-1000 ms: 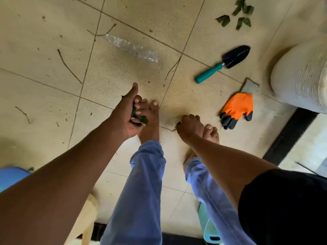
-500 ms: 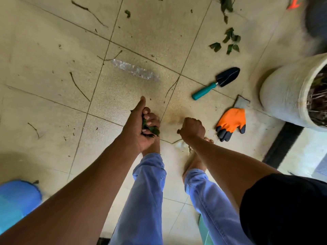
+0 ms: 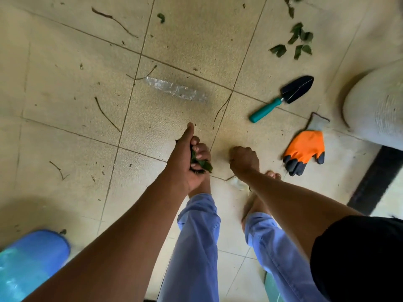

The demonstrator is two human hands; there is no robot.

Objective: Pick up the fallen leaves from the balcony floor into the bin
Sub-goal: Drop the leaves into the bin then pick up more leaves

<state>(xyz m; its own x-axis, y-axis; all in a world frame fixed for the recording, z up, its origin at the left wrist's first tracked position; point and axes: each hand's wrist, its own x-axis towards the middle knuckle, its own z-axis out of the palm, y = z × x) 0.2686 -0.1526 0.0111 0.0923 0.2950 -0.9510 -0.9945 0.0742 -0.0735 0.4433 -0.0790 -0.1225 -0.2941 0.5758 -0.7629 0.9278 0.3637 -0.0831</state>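
hands: two. left hand (image 3: 185, 162), thumb straight, fingers curled in a closed grip round a wad of leaves (image 3: 199, 163), held above the floor (image 3: 65, 83) in front of the left foot. right hand (image 3: 244, 160), fingers curled into a fist; what it holds, if anything, cannot be told from behind.
loose leaves on floor: one cluster (image 3: 294, 40) of about six, far right, well apart from both hands; one single leaf (image 3: 161, 17) near the top; more at the top edge, cut off.
twigs (image 3: 106, 114): roughly six, scattered across the tiles.
bottle (image 3: 174, 91): one, clear plastic, flattened, lying ahead of the left hand.
trowel (image 3: 283, 98): one, dark blade, teal handle, lying flat.
glove (image 3: 305, 149): one, orange with black fingertips, just beside the trowel.
pot (image 3: 375, 110): one, pale, blurred, cut off at the right edge.
bin (image 3: 30, 262): one blue container, lower left, partly cut off and blurred; well apart from the held leaves.
feet: two, bare, largely hidden by the arms.
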